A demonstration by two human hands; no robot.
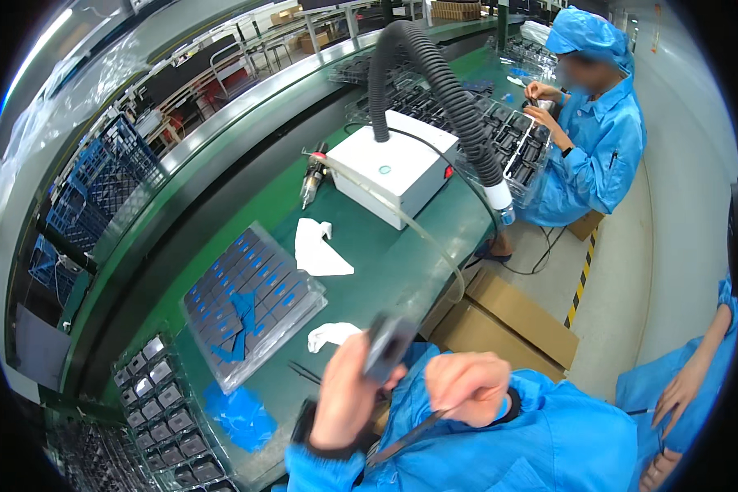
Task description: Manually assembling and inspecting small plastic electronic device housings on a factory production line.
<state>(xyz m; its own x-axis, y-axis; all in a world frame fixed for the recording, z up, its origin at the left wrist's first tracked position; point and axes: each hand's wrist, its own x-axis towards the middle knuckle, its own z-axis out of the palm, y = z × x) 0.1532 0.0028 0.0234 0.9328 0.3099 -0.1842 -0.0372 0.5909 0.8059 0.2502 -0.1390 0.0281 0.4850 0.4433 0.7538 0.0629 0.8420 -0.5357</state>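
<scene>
My left hand (pixel 341 398) is closed around a small dark grey rectangular casing (pixel 389 348), raised over the near table edge and blurred by motion. To its right, my right hand (pixel 470 387) pinches a long thin dark tool (pixel 407 438) that slants down to the left. The tool's exact kind is not clear. On the table by my left hand lie black tweezers (pixel 305 372) and a crumpled white cloth (pixel 331 336). Beyond is a clear tray of flat grey pieces (pixel 250 283) with blue tabs, loose blue strips lying on top.
A white box machine (pixel 389 168) with a black corrugated hose (pixel 443 78) stands farther back. Blue film (pixel 239 416) and a tray of black casings (pixel 168 410) lie at left. Cardboard boxes (pixel 500 320) sit right of the table. Two people in blue work at right.
</scene>
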